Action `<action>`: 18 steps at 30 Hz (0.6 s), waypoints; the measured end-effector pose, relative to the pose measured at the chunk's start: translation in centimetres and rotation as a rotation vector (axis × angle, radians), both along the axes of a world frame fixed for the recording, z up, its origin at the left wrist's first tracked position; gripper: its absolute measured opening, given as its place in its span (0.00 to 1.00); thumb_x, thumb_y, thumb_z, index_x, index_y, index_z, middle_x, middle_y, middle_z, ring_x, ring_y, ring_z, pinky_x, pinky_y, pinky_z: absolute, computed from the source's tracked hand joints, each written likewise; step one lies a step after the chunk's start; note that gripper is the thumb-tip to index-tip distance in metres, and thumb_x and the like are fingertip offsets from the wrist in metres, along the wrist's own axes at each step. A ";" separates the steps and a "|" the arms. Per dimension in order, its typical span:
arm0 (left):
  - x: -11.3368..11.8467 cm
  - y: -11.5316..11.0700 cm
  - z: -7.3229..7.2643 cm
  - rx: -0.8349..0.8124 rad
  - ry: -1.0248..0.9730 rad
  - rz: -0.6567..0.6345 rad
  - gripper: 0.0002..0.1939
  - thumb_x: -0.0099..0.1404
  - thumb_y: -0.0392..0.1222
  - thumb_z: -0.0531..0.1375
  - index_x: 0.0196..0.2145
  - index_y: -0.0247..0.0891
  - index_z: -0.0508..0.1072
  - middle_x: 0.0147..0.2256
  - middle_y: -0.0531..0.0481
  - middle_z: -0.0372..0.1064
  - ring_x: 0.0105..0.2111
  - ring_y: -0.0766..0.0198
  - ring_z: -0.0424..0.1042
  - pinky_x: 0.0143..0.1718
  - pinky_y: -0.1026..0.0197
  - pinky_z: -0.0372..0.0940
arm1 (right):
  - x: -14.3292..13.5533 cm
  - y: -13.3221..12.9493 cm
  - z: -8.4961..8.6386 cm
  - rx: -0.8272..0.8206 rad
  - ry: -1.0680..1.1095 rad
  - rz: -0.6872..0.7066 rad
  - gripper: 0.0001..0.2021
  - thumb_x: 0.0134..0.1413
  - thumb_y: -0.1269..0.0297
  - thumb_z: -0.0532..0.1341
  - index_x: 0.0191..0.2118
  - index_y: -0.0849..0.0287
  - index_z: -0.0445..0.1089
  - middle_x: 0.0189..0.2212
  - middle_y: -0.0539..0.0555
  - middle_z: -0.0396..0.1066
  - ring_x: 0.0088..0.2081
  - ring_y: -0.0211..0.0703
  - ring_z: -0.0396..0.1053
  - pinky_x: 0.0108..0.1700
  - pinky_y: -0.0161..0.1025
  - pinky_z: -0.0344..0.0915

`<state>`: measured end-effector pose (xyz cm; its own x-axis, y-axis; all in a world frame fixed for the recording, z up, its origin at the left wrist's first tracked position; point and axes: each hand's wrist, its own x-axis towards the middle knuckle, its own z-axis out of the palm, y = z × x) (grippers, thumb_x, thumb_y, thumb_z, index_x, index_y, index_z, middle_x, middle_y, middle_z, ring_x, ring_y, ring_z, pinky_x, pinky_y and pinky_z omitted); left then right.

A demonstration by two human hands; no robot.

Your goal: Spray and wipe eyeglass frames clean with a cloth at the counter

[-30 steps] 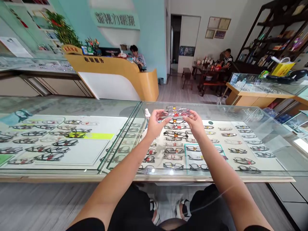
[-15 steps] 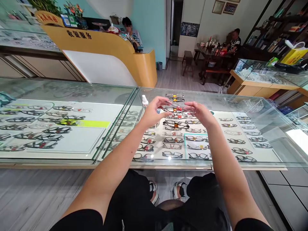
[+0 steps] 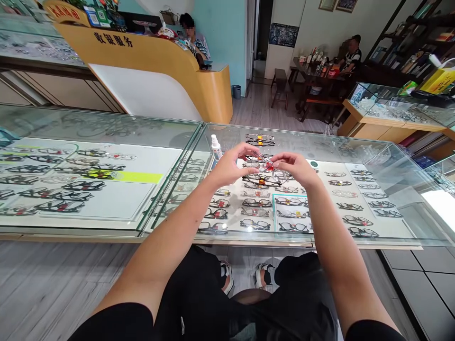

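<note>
Above the glass counter, a pair of clear-framed glasses [image 3: 280, 176] is held between my two hands. My left hand [image 3: 234, 165] has its thumb and fingers around the left side of the frame. At the other side, my right hand [image 3: 294, 166] pinches the frame near a small red piece. Dark glasses with an orange tag [image 3: 261, 181] lie just below and between the hands. Farther back, more dark glasses [image 3: 259, 140] rest beyond my fingertips. A white spray bottle [image 3: 216, 147] stands left of my left hand.
The glass display case [image 3: 355, 243] holds several rows of glasses. Another case [image 3: 71, 230] adjoins it on the left. Across the aisle a person [image 3: 201, 45] sits behind a wooden counter [image 3: 213, 94]. A second person [image 3: 351, 57] sits at a dark table at the back right.
The clear glasses have turned and tilted between my hands, and a red piece now shows by my right fingertips. My right hand has shifted slightly down and inward. The view has tipped slightly.
</note>
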<state>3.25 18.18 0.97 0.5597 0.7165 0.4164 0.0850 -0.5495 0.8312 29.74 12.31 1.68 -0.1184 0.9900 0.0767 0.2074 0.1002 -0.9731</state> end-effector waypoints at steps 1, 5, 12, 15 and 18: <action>0.0 0.0 0.1 -0.006 0.001 -0.002 0.28 0.60 0.46 0.76 0.56 0.43 0.75 0.54 0.42 0.79 0.57 0.49 0.78 0.61 0.43 0.70 | -0.1 0.0 0.0 0.004 -0.011 -0.007 0.13 0.55 0.53 0.74 0.43 0.53 0.83 0.38 0.53 0.82 0.40 0.47 0.75 0.47 0.46 0.67; 0.0 0.0 0.2 -0.005 -0.004 -0.012 0.29 0.60 0.48 0.77 0.56 0.43 0.75 0.54 0.42 0.79 0.56 0.49 0.79 0.59 0.44 0.70 | -0.4 0.0 0.2 0.018 -0.023 -0.011 0.11 0.56 0.55 0.72 0.43 0.52 0.83 0.41 0.53 0.82 0.44 0.49 0.75 0.52 0.48 0.69; -0.1 0.0 0.1 0.038 0.052 0.036 0.28 0.62 0.49 0.75 0.57 0.45 0.75 0.54 0.44 0.79 0.57 0.50 0.78 0.61 0.43 0.70 | -0.4 -0.1 0.1 0.070 0.029 0.055 0.11 0.54 0.52 0.75 0.37 0.52 0.81 0.46 0.54 0.82 0.47 0.50 0.76 0.55 0.51 0.71; 0.0 -0.1 0.0 0.060 0.083 0.052 0.27 0.62 0.47 0.75 0.57 0.46 0.75 0.54 0.46 0.80 0.57 0.50 0.78 0.60 0.44 0.71 | -0.3 0.0 -0.4 0.079 -0.003 0.063 0.12 0.55 0.50 0.75 0.37 0.52 0.83 0.47 0.54 0.81 0.47 0.50 0.76 0.56 0.51 0.71; 0.1 0.0 -0.2 0.114 0.096 0.064 0.31 0.64 0.48 0.73 0.62 0.47 0.71 0.59 0.44 0.77 0.59 0.49 0.77 0.59 0.44 0.71 | -0.1 0.3 -1.0 0.115 -0.042 0.034 0.13 0.57 0.48 0.74 0.38 0.52 0.84 0.47 0.55 0.81 0.48 0.52 0.76 0.56 0.52 0.70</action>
